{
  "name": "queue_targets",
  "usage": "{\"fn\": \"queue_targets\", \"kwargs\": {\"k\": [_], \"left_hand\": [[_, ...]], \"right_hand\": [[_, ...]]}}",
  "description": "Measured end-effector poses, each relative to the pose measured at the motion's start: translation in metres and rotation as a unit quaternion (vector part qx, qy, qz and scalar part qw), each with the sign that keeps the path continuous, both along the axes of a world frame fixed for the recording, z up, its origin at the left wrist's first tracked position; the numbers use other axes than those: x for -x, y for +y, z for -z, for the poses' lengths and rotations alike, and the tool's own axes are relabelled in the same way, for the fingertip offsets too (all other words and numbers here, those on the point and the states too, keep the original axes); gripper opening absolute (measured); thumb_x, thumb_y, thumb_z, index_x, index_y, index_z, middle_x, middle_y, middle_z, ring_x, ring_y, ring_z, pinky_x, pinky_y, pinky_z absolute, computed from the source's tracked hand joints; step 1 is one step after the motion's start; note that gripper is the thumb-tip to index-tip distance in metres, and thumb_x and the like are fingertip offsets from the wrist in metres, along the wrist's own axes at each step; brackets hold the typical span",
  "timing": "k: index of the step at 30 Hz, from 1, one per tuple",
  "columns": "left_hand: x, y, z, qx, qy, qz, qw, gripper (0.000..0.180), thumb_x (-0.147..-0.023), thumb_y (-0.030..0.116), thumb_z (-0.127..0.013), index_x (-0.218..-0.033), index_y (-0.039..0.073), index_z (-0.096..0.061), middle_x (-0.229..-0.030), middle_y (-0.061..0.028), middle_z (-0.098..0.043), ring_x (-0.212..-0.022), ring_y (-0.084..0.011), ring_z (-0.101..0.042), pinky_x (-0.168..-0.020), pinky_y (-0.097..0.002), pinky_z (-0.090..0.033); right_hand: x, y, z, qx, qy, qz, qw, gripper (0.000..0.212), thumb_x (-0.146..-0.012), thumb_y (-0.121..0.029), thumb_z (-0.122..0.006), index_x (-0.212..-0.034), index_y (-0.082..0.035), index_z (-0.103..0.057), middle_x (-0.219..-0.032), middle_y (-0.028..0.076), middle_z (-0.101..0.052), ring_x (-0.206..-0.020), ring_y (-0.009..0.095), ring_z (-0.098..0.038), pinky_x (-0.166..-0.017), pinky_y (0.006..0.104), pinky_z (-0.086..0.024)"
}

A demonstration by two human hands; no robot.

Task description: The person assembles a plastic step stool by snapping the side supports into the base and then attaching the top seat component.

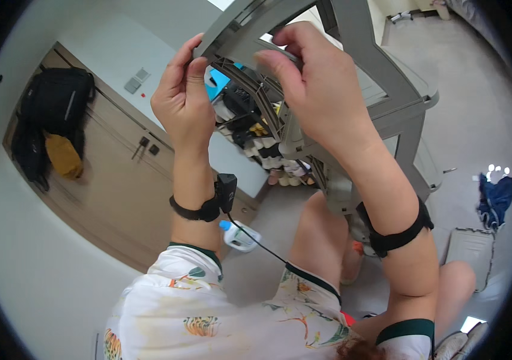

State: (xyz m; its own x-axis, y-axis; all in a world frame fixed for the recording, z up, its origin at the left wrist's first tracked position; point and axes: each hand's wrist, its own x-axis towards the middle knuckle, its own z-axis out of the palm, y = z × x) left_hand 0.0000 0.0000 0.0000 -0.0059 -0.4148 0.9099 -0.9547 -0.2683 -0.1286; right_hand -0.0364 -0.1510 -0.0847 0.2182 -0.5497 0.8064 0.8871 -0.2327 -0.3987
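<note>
A tall grey plastic rack (359, 36) with tiers and open side frames stands in front of me. My left hand (185, 108) is raised at its upper left, thumb and fingers closed on the edge of the grey top panel (238, 37). To the right, my right hand (325, 84) curls over an inner edge of the same panel, thumb toward the left and index finger bent. Part of its grip is hidden behind the hand. Black straps circle both forearms, and a small black device (226, 192) with a cable sits at the left one.
Beyond the rack is a shelf of shoes (268, 153). Bags, including a black backpack (58, 99), hang on a brown door (118, 174). On the floor are a white bottle with a blue cap (241, 236), a loose grey panel (470, 255) and blue cloth (496, 198).
</note>
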Motion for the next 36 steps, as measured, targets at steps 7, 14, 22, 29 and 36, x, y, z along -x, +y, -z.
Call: {"fn": "queue_targets", "kwargs": {"k": [7, 14, 22, 29, 36], "left_hand": [[0.001, -0.005, 0.002, 0.019, -0.004, 0.004, 1.0, 0.03, -0.095, 0.013, -0.06, -0.12, -0.004, -0.06, -0.107, -0.0094, -0.066, -0.096, -0.0137, -0.063, -0.086, -0.0256, -0.051], [-0.003, 0.005, -0.001, 0.01, 0.012, 0.003, 1.0, 0.031, -0.096, 0.012, -0.059, -0.121, -0.005, -0.058, -0.11, -0.0103, -0.065, -0.099, -0.0155, -0.063, -0.089, -0.0293, -0.052], [-0.005, 0.004, -0.005, 0.015, 0.023, -0.003, 1.0, 0.032, -0.095, 0.013, -0.06, -0.122, -0.005, -0.058, -0.111, -0.0104, -0.065, -0.099, -0.0152, -0.063, -0.089, -0.0292, -0.052], [0.001, 0.004, -0.005, 0.007, 0.017, -0.007, 1.0, 0.031, -0.095, 0.013, -0.061, -0.121, -0.004, -0.059, -0.107, -0.0088, -0.065, -0.096, -0.0133, -0.063, -0.087, -0.0266, -0.052], [-0.001, 0.007, -0.006, 0.003, 0.037, 0.007, 0.999, 0.03, -0.095, 0.011, -0.06, -0.121, -0.004, -0.059, -0.106, -0.0084, -0.065, -0.096, -0.0123, -0.062, -0.088, -0.0256, -0.051]], "right_hand": [[-0.007, -0.008, 0.007, 0.009, -0.059, 0.016, 0.998, 0.021, -0.088, -0.018, -0.062, -0.082, 0.002, -0.063, -0.081, 0.02, -0.062, -0.078, 0.037, -0.061, -0.07, 0.0441, -0.049], [-0.004, -0.005, 0.009, 0.001, -0.034, 0.002, 0.999, 0.02, -0.088, -0.017, -0.061, -0.083, 0.002, -0.064, -0.08, 0.019, -0.062, -0.077, 0.038, -0.06, -0.07, 0.0442, -0.049], [0.0, -0.007, 0.007, 0.005, -0.044, -0.011, 0.999, 0.019, -0.087, -0.016, -0.061, -0.084, 0.002, -0.064, -0.08, 0.019, -0.061, -0.077, 0.038, -0.06, -0.07, 0.0439, -0.048], [0.003, -0.008, 0.005, -0.006, -0.031, -0.028, 0.999, 0.019, -0.087, -0.016, -0.061, -0.084, 0.002, -0.064, -0.08, 0.019, -0.062, -0.077, 0.037, -0.061, -0.07, 0.0435, -0.048], [0.001, -0.005, 0.004, -0.025, -0.054, -0.057, 0.997, 0.019, -0.087, -0.016, -0.062, -0.083, 0.003, -0.064, -0.079, 0.018, -0.061, -0.074, 0.035, -0.06, -0.068, 0.0428, -0.047]]}}
